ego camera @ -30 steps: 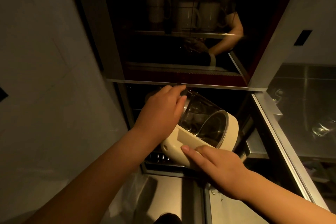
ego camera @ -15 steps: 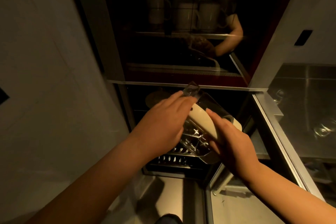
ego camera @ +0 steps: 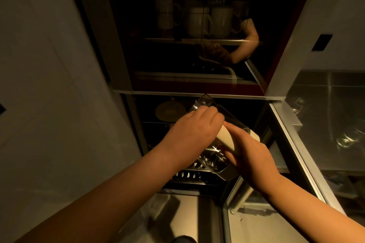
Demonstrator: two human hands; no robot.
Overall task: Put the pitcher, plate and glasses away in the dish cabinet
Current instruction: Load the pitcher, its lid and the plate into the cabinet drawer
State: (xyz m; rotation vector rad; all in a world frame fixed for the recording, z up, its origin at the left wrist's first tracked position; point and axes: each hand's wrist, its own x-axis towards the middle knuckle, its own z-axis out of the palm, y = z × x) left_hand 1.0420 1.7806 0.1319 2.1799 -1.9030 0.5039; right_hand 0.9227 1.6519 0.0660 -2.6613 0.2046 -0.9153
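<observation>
The pitcher point(ego camera: 224, 137) is clear glass with a cream handle and is held tilted in front of the open lower compartment of the dish cabinet point(ego camera: 189, 93). My left hand point(ego camera: 194, 132) curls over its glass body from the left. My right hand point(ego camera: 249, 157) grips the cream handle from the right. A round plate point(ego camera: 169, 110) lies on a shelf inside the lower compartment, behind my left hand. Two clear glasses point(ego camera: 347, 138) stand on the steel counter at the right.
Behind the upper glass door, white mugs point(ego camera: 197, 19) stand on a shelf, and my arm is reflected in the glass. A perforated metal rack point(ego camera: 187, 174) sits low in the open compartment. The open door's frame point(ego camera: 296, 144) runs along the right. A pale wall point(ego camera: 49, 85) is at the left.
The pitcher has been turned from lying with its mouth toward me to a steeper tilt. My right hand went from resting flat on the handle to gripping it.
</observation>
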